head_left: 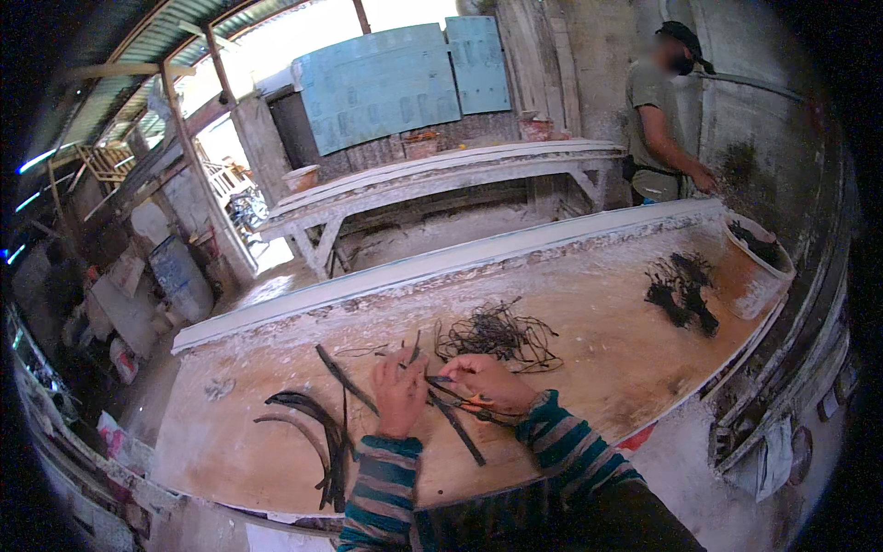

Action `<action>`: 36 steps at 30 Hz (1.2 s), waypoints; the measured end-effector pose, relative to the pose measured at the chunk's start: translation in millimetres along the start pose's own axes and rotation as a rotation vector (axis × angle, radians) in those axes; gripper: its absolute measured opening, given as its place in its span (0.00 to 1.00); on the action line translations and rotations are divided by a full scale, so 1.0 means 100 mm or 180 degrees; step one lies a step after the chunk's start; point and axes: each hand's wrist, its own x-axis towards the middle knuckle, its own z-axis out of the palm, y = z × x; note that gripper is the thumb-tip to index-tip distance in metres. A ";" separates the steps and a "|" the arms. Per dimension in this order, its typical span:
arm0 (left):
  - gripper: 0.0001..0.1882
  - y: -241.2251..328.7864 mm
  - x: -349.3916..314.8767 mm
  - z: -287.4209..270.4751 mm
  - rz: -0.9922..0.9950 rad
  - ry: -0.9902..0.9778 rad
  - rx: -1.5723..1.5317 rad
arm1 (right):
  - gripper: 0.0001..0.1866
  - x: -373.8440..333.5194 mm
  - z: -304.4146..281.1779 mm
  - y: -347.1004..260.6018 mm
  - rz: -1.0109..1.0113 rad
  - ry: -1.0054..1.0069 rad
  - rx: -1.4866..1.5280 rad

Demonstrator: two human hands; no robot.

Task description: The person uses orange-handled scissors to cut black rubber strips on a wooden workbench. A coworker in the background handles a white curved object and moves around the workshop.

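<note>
On the wooden tabletop, my left hand (400, 391) is closed, with a thin black strip (417, 344) sticking up between its fingers. Close beside it, my right hand (497, 380) is curled round what look like scissors (476, 399) with orange-and-black handles, their blades toward my left hand. Just how the right fingers grip is partly hidden. One long black strip (345, 377) slants from the far left toward my left hand, and another strip (460, 432) lies below the two hands. Curved black strips (322, 437) are heaped to the left. Beyond my right hand spreads a tangle of thin black cords (506, 336).
Tied black bundles (682, 296) and a whitish bucket (754, 281) with dark material occupy the table's right end. A raised white ledge (441, 265) borders its far side. Behind stands a long bench (441, 179) with pots. At the far right another person (664, 120) stands.
</note>
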 end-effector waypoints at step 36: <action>0.06 -0.50 -0.09 -0.14 -0.1627 0.0636 -0.1654 | 0.08 0.11 -0.32 0.21 -0.0098 0.0245 0.0092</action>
